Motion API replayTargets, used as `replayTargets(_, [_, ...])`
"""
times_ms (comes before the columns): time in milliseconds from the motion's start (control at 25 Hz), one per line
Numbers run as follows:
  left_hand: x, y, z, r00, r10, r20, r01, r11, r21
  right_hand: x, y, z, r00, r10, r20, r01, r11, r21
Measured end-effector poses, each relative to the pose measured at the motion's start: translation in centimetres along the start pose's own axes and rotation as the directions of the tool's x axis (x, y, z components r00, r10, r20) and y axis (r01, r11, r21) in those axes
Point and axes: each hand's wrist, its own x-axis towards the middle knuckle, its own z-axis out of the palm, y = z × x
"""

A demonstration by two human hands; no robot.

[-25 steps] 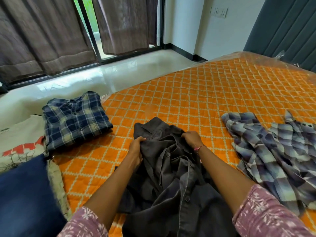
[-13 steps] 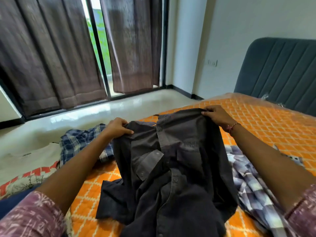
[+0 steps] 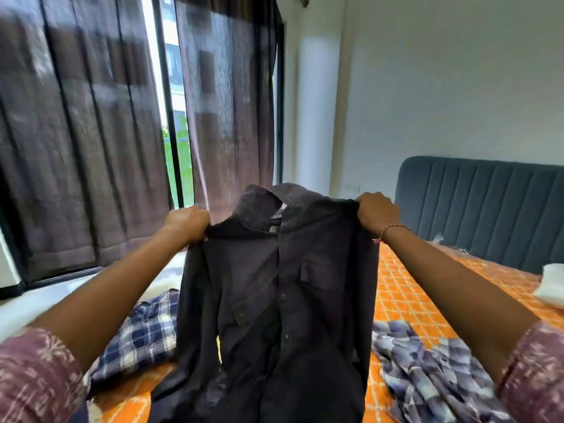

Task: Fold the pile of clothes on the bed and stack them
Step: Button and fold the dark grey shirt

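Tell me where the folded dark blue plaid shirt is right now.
In the head view, the folded blue plaid shirt lies low on the left of the orange bedspread, under the left forearm, beside the held-up dark grey shirt.

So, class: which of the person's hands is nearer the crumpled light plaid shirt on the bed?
Right. The right hand grips the dark shirt above the light plaid shirt; the left hand holds the other shoulder, across the dark shirt.
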Motion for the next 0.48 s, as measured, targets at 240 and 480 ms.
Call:
replayTargets(240, [0.6, 0.7, -1.8, 0.955, -0.226, -0.194, -0.024, 0.589, -0.808, 1.6, 1.7, -3.8, 0.974, 0.211, -0.086, -0.136, 0.84, 0.525])
replayTargets(480, [-1.9, 4.9, 0.2, 0.98, 0.2, 0.007, -0.081, 0.427, -0.9, 0.9, 1.1, -6.1, 0.954, 0.086, -0.287, 0.017, 0.941, 0.339])
